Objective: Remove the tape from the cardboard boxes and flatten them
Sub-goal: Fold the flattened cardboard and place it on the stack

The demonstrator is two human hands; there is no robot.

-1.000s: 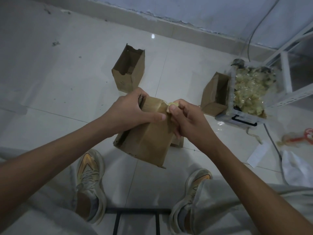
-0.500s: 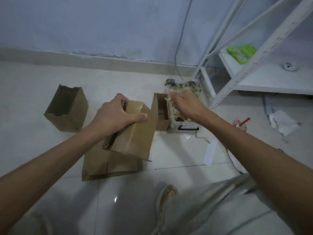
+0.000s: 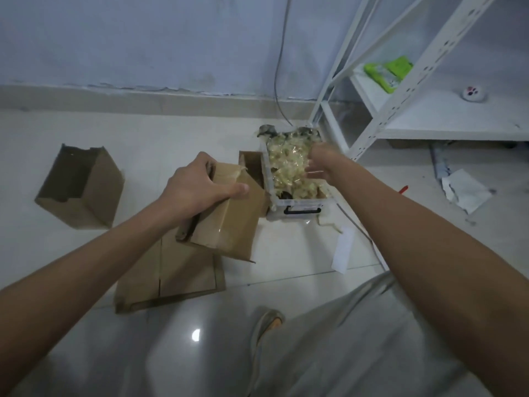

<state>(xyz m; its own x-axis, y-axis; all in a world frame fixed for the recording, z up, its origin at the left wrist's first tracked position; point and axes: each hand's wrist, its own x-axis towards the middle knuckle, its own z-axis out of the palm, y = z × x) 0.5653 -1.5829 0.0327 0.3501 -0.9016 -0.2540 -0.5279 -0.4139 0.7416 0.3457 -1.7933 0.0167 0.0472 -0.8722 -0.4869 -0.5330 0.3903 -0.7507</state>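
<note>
My left hand [image 3: 197,187] grips the top of a small brown cardboard box [image 3: 229,222], held tilted above the floor. A flattened box [image 3: 169,276] lies on the tiles right under it. My right hand [image 3: 320,164] hovers, blurred and with fingers spread, over a clear plastic bin [image 3: 300,207] heaped with crumpled tape [image 3: 289,164]. An open box [image 3: 83,187] stands at the left. Another open box [image 3: 252,167] leans against the bin's left side.
A white metal shelf rack [image 3: 400,90] stands at the right with a green packet [image 3: 389,73] on it. A grey cable [image 3: 279,67] runs down the wall. White paper scraps [image 3: 463,190] and a strip [image 3: 343,247] lie on the floor. My knee and shoe [image 3: 269,319] are below.
My right hand left the held box and reached out over the tape bin, its fingers now spread. My view swung up and right. The left hand kept its grip on the box.
</note>
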